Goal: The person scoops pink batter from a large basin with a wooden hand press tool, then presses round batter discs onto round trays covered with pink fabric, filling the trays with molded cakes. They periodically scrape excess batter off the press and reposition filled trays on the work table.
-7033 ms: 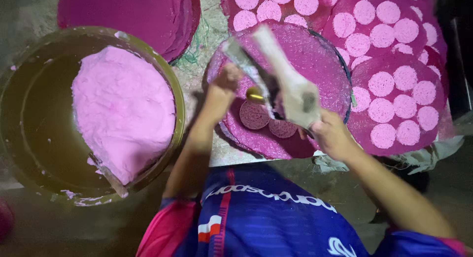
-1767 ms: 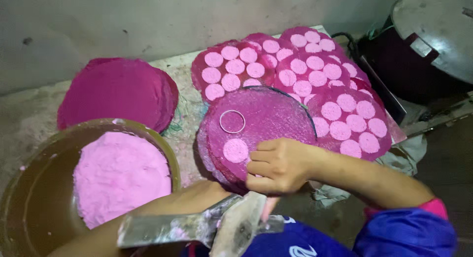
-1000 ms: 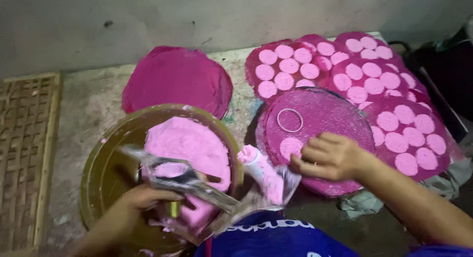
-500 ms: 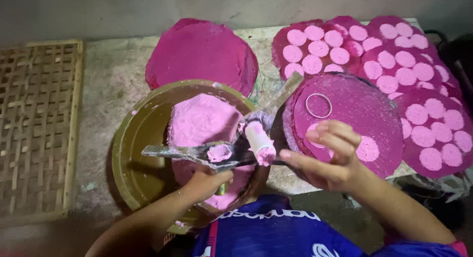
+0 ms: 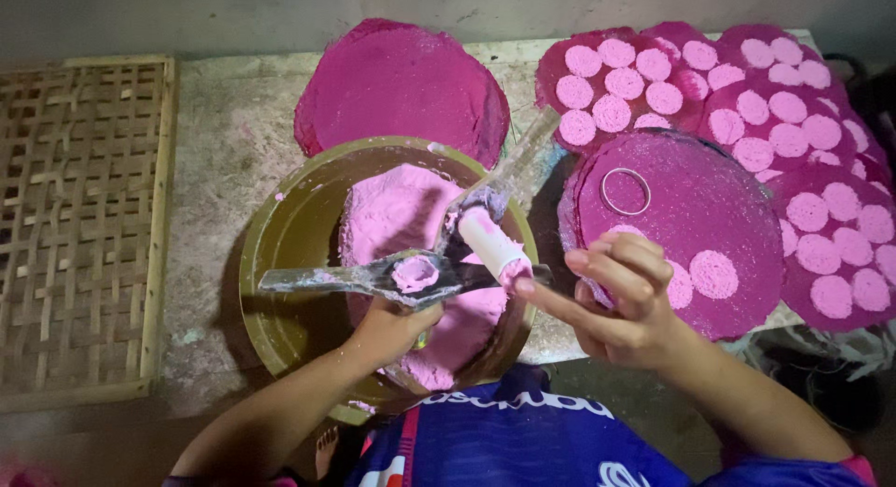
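My left hand grips a metal scraper tool with long flat blades and a small lump of pink dough on it, held over a round brass-coloured basin. A big mass of pink dough lies in the basin. A short pink-coated roller sticks out at the tool's right end. My right hand hovers beside that roller, fingers spread, one fingertip near its tip. Just beyond lies a round magenta mat with a metal ring and a pink dough disc.
Several magenta mats covered with pink discs overlap at the back right. A bare magenta mat lies behind the basin. A woven bamboo tray sits at the left on the stone slab.
My view has swung left from the mats to the basin. My left hand brought the scraper tool over the dough, and my right hand left the mat and came toward the roller.
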Demonstrator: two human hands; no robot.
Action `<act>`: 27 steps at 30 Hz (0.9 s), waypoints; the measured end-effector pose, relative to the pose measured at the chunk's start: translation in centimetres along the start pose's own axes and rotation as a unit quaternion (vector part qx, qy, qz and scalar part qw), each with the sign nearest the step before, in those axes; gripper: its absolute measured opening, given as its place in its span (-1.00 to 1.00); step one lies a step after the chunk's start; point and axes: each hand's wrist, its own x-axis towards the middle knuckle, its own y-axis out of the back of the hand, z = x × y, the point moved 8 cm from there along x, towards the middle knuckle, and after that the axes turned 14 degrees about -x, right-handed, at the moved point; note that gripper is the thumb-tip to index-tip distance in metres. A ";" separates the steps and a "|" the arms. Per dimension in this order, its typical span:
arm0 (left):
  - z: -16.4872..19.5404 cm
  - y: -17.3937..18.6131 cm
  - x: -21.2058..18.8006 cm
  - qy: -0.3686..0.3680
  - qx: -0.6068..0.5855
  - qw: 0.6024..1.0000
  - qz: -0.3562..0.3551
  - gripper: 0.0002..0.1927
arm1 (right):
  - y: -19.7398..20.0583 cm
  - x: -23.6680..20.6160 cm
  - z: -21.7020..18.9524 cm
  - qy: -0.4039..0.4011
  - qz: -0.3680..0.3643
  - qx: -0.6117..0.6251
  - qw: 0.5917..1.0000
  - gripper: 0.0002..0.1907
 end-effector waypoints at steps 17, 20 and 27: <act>8.8 12.4 -0.8 -0.253 -0.065 0.940 0.221 -0.82 | -18.5 -5.6 -13.7 -0.045 -0.446 0.391 0.804 -0.56; 8.7 12.4 -0.3 -0.254 -0.080 0.939 0.217 -0.84 | -21.9 -8.2 -20.5 0.027 -0.497 0.319 0.806 -0.63; 9.4 12.6 -0.8 -0.296 -0.038 0.931 0.209 -0.83 | -26.0 -9.9 -26.3 0.193 -0.542 0.188 0.796 -0.77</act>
